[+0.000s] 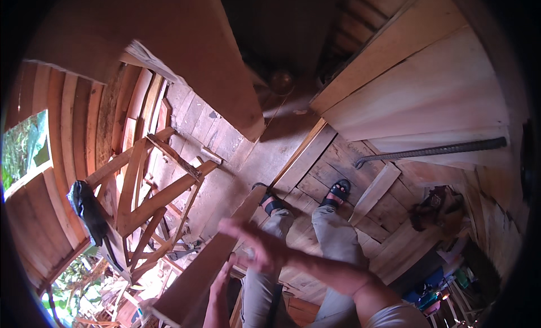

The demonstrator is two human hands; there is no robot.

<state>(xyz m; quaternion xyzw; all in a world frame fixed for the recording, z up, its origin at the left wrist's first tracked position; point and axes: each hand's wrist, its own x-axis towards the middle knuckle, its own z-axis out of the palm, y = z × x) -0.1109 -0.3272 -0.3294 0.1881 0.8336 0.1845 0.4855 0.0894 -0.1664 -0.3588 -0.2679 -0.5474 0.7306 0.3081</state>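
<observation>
A long brown wooden plank [205,266] slants from the lower left toward my left foot. Against its right edge, low in the view, is my left hand [222,276], its fingers closed along the board's side and partly hidden. My right hand [262,246] reaches across from the right, over the plank. Its fingers stretch out to the left, somewhat smeared by motion, and nothing shows in them. My forearm hides part of my legs.
A timber frame [163,201] stands at left, with a dark cloth [90,212] over its end. A large board [197,52] juts in above. A dark metal bar [434,151] leans at right. A loose board [375,193] lies by my right foot. Bags and tools crowd the lower right.
</observation>
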